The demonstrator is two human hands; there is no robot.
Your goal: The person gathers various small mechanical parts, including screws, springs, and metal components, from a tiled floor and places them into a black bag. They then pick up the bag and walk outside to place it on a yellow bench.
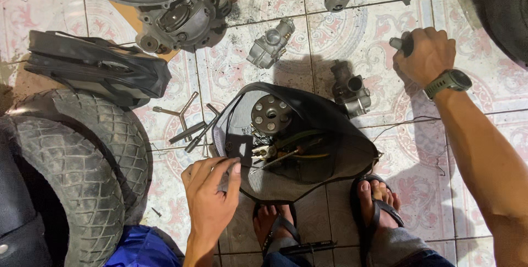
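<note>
Fingers of the left hand (209, 190) pinch the edge of the open black bag (330, 135) on the floor tiles (341, 30). It helps to hold that edge wide, so the tools and the round metal part (271, 114) inside show. The right hand (426, 55) is closed tight around a dark handle (400, 43), far from the bag. Another black bag (93, 69) lies flat beside the tyres (77, 157). No labels or signs show.

2 worn tyres (82, 157) lie left, an engine casing (176, 14) above, and possibly 2 carburettors (269, 42) on the tiles (341, 30).
</note>
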